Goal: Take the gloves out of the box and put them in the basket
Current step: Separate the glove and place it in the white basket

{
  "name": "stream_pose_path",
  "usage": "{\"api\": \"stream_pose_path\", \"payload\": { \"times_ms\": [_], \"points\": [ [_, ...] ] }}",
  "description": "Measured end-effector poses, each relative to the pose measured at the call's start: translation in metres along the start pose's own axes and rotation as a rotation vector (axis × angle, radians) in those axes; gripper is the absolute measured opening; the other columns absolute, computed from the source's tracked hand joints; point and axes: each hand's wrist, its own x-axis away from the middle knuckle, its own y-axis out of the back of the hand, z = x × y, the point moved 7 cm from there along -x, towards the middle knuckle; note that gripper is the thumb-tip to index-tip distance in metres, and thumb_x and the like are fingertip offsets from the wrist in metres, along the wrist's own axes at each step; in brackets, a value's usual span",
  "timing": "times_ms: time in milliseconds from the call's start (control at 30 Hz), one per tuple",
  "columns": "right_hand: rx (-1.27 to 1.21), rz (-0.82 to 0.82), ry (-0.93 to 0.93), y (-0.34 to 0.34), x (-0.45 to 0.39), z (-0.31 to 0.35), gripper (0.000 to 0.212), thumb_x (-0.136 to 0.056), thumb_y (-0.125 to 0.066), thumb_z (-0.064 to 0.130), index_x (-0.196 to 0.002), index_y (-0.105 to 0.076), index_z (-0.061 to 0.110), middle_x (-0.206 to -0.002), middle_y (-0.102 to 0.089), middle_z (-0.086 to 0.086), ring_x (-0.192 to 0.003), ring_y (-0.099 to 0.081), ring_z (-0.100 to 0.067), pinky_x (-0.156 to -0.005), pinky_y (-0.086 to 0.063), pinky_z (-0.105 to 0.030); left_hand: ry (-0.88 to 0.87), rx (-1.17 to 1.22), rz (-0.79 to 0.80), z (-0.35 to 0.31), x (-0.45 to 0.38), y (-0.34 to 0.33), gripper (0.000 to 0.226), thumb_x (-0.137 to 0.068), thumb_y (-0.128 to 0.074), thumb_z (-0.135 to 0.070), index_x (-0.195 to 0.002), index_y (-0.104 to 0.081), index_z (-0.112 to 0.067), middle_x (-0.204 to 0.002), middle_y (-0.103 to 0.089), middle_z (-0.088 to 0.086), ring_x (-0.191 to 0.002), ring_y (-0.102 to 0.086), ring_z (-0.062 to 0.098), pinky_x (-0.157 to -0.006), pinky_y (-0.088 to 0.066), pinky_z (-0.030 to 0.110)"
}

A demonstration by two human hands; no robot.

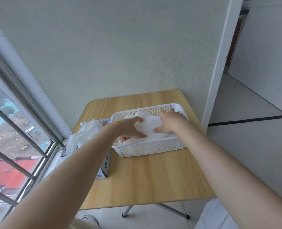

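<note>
A white perforated basket (151, 148) sits on the wooden table (146, 179). Inside it lies a pile of thin white gloves (149, 125). My left hand (131, 128) rests on the left part of the pile, fingers spread over it. My right hand (169, 122) presses flat on the right part, fingers straight. Left of the basket stands the blue printed glove box (106, 164), mostly hidden by my left forearm. A clear glove (85, 133) sticks up out of its top.
The table stands in a corner against a pale wall, with a barred window (18, 129) close on the left. A dark phone (64, 152) lies on the sill beside the box. The table's folding legs (155, 210) show below its front edge.
</note>
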Motion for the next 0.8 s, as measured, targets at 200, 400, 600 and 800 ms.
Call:
{"api": "stream_pose_path", "payload": {
  "times_ms": [200,400,600,800],
  "points": [
    [-0.272,-0.267,0.248,0.046,0.011,0.081,0.041,-0.090,-0.056,0.046,-0.114,-0.049,0.013,-0.121,-0.045,-0.006,-0.099,-0.055,-0.025,-0.076,-0.045,-0.036,-0.128,0.280,-0.561,0.039,0.059,0.077,0.007,-0.090,-0.065,-0.024,-0.095,-0.070,-0.024,-0.087,-0.071,0.002,-0.057,-0.069,0.019,-0.065,-0.061,0.038],
    [-0.493,-0.216,0.478,0.023,0.010,0.185,0.018,-0.090,-0.055,0.020,-0.107,-0.060,0.016,-0.104,-0.053,-0.001,-0.099,-0.054,-0.021,-0.080,-0.045,-0.031,0.077,0.258,-0.745,0.131,0.101,0.097,0.010,-0.085,-0.068,-0.027,-0.095,-0.068,-0.028,-0.103,-0.064,0.003,-0.092,-0.061,0.022,-0.083,-0.049,0.029],
    [-0.411,-0.098,0.467,0.001,-0.001,0.232,0.048,-0.091,-0.053,0.029,-0.139,-0.045,0.028,-0.140,-0.040,-0.005,-0.134,-0.032,-0.025,-0.107,-0.034,-0.048,0.155,0.318,-0.606,0.176,0.109,0.068,0.021,-0.086,-0.070,-0.032,-0.098,-0.072,-0.016,-0.102,-0.071,0.001,-0.098,-0.065,0.021,-0.088,-0.053,0.034],
    [-0.253,-0.091,0.353,-0.002,-0.013,0.234,0.037,-0.092,-0.051,0.029,-0.128,-0.053,0.023,-0.128,-0.055,-0.004,-0.119,-0.049,-0.026,-0.098,-0.040,-0.039,0.108,0.362,-0.580,0.182,0.102,0.057,0.014,-0.084,-0.073,-0.029,-0.094,-0.065,-0.023,-0.098,-0.066,-0.001,-0.085,-0.060,0.015,-0.078,-0.050,0.027]
  ]
}}
